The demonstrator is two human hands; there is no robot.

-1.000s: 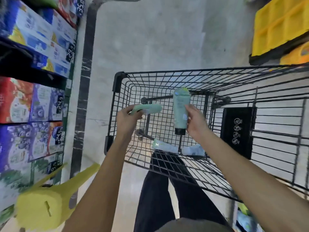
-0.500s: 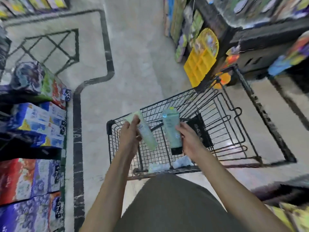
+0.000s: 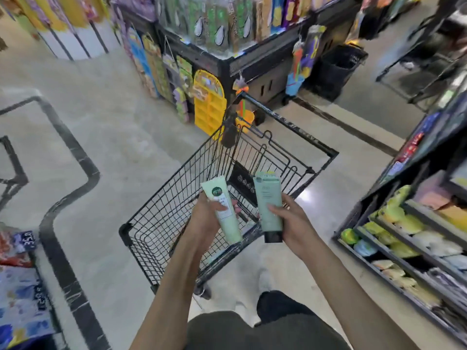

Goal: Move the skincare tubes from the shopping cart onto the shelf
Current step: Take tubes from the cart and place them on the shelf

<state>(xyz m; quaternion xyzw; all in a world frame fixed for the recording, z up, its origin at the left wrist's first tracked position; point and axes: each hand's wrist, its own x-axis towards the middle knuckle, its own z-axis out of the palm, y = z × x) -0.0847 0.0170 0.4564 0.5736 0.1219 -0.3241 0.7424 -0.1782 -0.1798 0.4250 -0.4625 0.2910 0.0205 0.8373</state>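
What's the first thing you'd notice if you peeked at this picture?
Two pale green tubes held up in the middle: the left hand grips the lighter tube, the right hand grips the darker tube with a black cap. Just behind them stands a black wire shopping cart, and farther back a bright yellow rack hangs on a display stand.
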